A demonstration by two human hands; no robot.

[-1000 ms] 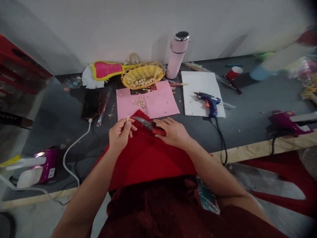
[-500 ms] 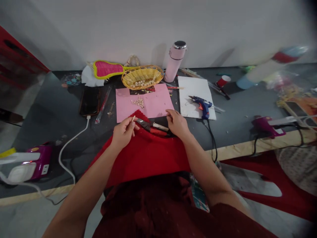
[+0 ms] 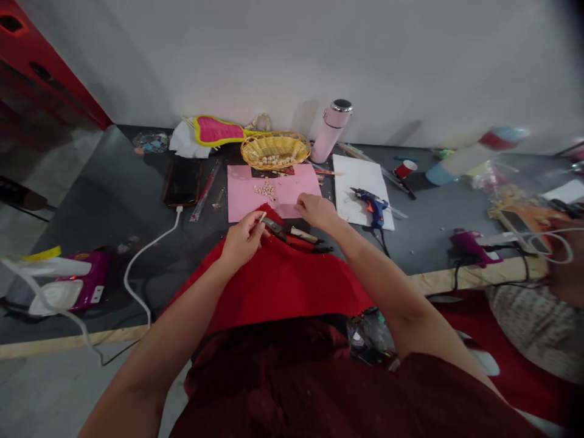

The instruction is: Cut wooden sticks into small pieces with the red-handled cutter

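My left hand [image 3: 243,242] pinches a short pale stick [image 3: 263,216] upright between thumb and fingers, above the red cloth [image 3: 283,289] on my lap and the table edge. My right hand [image 3: 318,211] hovers over the right part of the pink paper [image 3: 239,196], its fingers curled together; whatever they hold, if anything, is hidden. Between both hands a pair of pliers [image 3: 277,229] with dark jaws and red handles lies on the cloth, beside a pale rod [image 3: 305,235]. A small heap of pale cut pieces [image 3: 265,190] rests on the pink paper.
Behind the paper stand a wicker basket [image 3: 276,143] with pale pieces and a pink flask [image 3: 332,131]. A blue glue gun [image 3: 375,207] lies on a white board [image 3: 347,176] at the right. A phone [image 3: 182,182] with a white cable lies left. Another person's arm [image 3: 566,264] shows far right.
My right hand has moved left and away from the pliers, whose handles now show fully. My left hand still holds the stick. The whole view has shifted slightly.
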